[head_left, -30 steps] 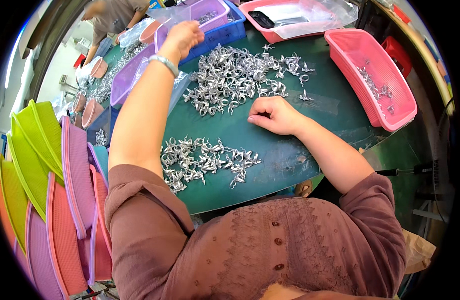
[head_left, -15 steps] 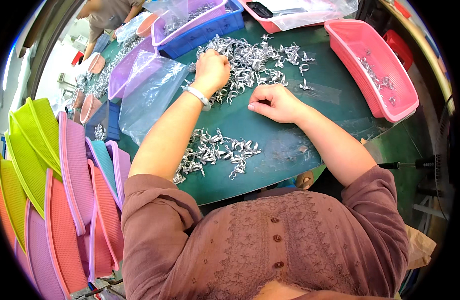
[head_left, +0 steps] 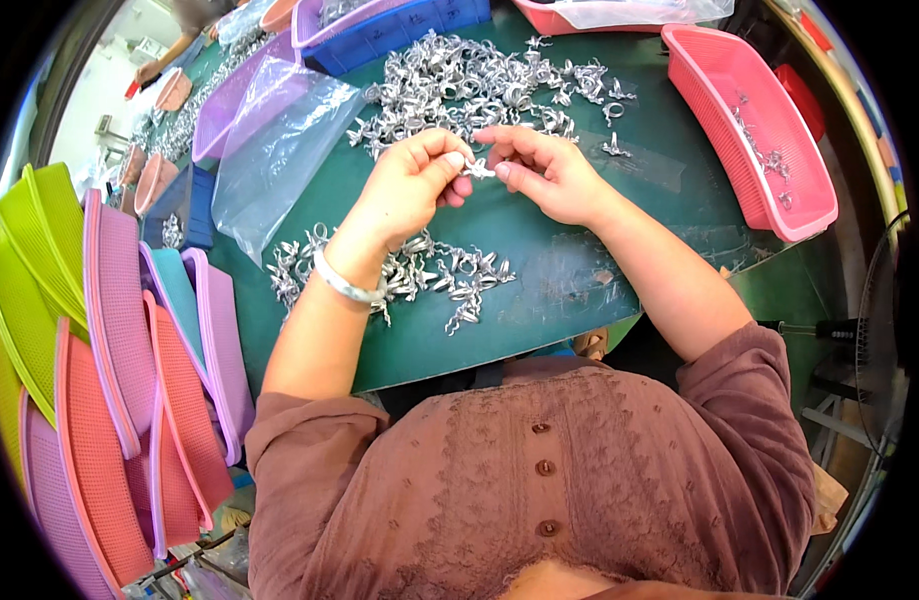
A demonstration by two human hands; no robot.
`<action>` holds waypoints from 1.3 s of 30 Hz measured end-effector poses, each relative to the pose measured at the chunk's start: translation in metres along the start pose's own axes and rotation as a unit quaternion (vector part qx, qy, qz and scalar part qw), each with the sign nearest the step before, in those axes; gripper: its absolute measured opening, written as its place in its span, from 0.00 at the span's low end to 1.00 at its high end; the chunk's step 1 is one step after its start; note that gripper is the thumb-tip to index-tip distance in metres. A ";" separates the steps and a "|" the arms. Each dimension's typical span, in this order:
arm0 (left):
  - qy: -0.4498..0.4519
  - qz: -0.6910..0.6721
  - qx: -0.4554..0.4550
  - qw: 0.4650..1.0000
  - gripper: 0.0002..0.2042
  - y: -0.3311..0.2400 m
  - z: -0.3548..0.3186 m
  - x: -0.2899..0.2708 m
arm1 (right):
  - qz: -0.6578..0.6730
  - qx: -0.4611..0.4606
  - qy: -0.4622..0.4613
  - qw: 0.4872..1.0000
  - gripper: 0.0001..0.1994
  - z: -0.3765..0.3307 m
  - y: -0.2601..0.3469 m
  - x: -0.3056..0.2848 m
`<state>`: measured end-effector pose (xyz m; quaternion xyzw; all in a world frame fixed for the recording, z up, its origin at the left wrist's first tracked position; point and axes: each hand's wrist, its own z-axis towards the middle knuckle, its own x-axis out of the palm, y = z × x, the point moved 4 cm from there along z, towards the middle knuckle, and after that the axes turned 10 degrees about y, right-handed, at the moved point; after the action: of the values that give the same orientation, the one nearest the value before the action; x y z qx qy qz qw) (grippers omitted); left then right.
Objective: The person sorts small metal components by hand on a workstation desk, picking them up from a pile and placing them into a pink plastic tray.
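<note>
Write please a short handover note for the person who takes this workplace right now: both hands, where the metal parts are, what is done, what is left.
Left hand and right hand: both raised over the green mat, fingers pinching one small metal part between them.
Large pile of metal parts: far side of the mat, beyond the hands.
Smaller pile: near side, under the left wrist.
Pink basket: on the right, a few parts inside.
Done: cannot tell which pile is finished.
Left: the part in hand, probably the large pile too.
</note>
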<state>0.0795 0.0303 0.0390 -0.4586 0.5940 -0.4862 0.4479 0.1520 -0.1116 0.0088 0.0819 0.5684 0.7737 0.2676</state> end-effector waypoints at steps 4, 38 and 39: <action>-0.031 -0.027 0.031 0.999 0.04 0.008 -0.009 0.012 | 0.076 0.056 0.053 0.994 0.08 -0.003 -0.008 0.007; -0.125 -0.133 0.116 0.976 0.06 0.026 -0.018 0.018 | 0.096 0.100 0.018 0.990 0.10 -0.004 0.000 0.011; -0.121 -0.132 0.116 0.977 0.06 0.026 -0.018 0.018 | 0.094 0.097 0.017 0.991 0.10 -0.004 0.000 0.011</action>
<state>0.0555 0.0181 0.0141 -0.5331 0.4088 -0.5475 0.4989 0.1407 -0.1093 0.0059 0.1474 0.6346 0.7383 0.1745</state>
